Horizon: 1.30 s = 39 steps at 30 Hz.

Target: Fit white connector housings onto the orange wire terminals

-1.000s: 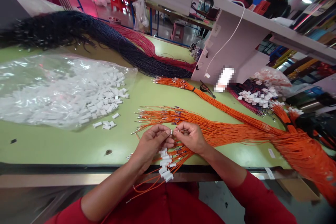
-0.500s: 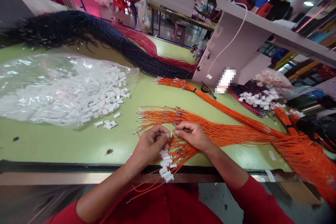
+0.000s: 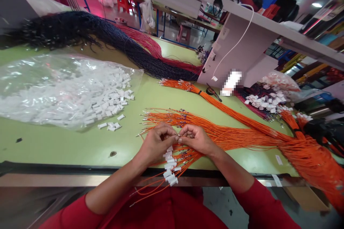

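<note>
My left hand (image 3: pixel 158 143) is closed in a pinch around a small white connector housing, which its fingertips now mostly cover. My right hand (image 3: pixel 196 139), also pinching, holds the metal-tipped end of an orange wire against it, so the fingertips of both hands meet. Below them, a cluster of white connector housings (image 3: pixel 170 166) fitted on orange wires hangs over the table's front edge. Behind and to the right of my hands, a loose bundle of orange wires (image 3: pixel 228 134) with metal terminals fans out on the green table (image 3: pixel 80 146).
A clear plastic bag (image 3: pixel 67 93) spills white housings at left. Dark blue wires (image 3: pixel 126 43) and red wires (image 3: pixel 145 41) lie behind it. A tied orange bundle (image 3: pixel 223 106), scissors (image 3: pixel 213 91) and a grey partition (image 3: pixel 239 43) stand farther back. Housings on dark wires (image 3: pixel 266 100) lie right.
My fingertips have come together; half a second ago there was a small gap, with the white housing showing at my left fingertips. The left hand has shifted slightly right.
</note>
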Available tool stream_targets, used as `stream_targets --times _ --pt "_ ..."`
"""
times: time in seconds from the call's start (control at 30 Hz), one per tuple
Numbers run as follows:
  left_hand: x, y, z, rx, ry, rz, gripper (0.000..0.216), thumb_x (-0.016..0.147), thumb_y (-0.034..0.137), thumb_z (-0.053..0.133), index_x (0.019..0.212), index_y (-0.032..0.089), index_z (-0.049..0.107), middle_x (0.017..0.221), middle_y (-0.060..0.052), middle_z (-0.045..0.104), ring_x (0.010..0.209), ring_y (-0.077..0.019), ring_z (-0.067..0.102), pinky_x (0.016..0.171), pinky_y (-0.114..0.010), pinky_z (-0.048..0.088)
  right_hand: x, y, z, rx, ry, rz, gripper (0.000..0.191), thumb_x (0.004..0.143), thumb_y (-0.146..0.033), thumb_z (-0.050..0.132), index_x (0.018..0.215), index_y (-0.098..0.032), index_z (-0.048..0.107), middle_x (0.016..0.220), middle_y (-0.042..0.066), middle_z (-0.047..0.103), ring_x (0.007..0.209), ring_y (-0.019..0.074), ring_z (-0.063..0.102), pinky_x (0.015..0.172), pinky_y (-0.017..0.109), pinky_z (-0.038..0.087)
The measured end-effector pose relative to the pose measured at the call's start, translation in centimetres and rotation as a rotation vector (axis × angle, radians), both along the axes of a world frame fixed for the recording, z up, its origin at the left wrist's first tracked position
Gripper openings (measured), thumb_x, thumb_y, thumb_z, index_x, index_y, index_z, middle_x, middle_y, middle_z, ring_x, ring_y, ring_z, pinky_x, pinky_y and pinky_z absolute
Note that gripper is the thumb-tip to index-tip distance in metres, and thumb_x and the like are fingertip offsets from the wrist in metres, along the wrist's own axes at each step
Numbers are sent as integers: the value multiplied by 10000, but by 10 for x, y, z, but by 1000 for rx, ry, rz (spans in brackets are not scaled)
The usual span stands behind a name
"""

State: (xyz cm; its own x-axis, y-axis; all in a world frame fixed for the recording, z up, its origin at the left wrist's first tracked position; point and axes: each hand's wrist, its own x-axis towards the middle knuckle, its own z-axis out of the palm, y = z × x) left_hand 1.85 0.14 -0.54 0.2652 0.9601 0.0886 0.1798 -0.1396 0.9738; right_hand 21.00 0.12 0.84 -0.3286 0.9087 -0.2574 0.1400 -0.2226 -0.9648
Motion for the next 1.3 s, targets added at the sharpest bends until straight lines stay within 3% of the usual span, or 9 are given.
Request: stream_targets --times 0.2,0.37,0.47,0.53,0.63,0.73,0.93,1.13,1.3 --pt "-2 -2 -6 -56 -47 -5 157 814 307 617 711 198 662 745 -32 636 646 -151 571 588 -274 449 7 1 5 133 -164 42 332 759 -477 781 778 -168 662 606 -41 534 519 80 405 501 223 315" --pt "-12 -12 5 133 148 -57 170 874 262 537 765 198 650 814 -49 651 755 -180 619 698 -308 497 9 0 9 151 -245 72 280 803 -433 715 764 -167 639 614 -31 519 538 92 396 513 231 298" --pt "-48 -16 14 307 409 45 220 909 256 494 1048 205 656 1045 -86 652 857 -205 633 789 -351 516 8 -1 8 143 -245 66 263 820 -420 675 770 -169 615 658 -20 540 554 95 414 527 231 314" --pt "-85 -15 16 343 593 261 335 908 295 503 1215 197 593 1157 -113 610 786 -198 624 770 -369 526 8 -1 8 151 -268 54 246 824 -406 661 772 -171 607 647 -29 520 540 91 395 518 227 298" --pt "-140 -7 11 277 787 440 388 854 347 550 1200 175 583 1106 -119 591 734 -210 623 747 -393 533 6 -1 8 172 -314 58 229 822 -388 654 763 -174 598 619 -39 483 528 90 369 507 227 276" --pt "-166 5 2 207 805 378 329 828 378 563 1084 179 617 954 -73 585 675 -205 622 696 -382 533 5 -1 9 181 -322 58 228 818 -386 647 748 -176 591 633 -31 493 549 98 391 527 235 294" --pt "-139 24 -8 293 757 273 233 877 320 516 992 159 640 923 -70 582 686 -186 617 712 -354 534 4 0 13 175 -286 50 225 803 -385 638 739 -177 583 661 -21 523 569 104 417 555 242 324" --pt "-126 30 -8 423 835 309 274 889 212 483 1070 178 686 1188 -139 586 930 -251 648 820 -398 538 5 0 12 172 -260 38 217 801 -378 643 743 -180 578 655 -31 510 562 98 410 546 235 314" --pt "-129 33 -8 470 813 212 183 888 211 507 879 184 688 1023 -107 632 940 -258 622 866 -426 518 5 1 9 191 -254 40 215 808 -373 648 753 -175 585 658 -31 508 561 95 399 548 235 311"
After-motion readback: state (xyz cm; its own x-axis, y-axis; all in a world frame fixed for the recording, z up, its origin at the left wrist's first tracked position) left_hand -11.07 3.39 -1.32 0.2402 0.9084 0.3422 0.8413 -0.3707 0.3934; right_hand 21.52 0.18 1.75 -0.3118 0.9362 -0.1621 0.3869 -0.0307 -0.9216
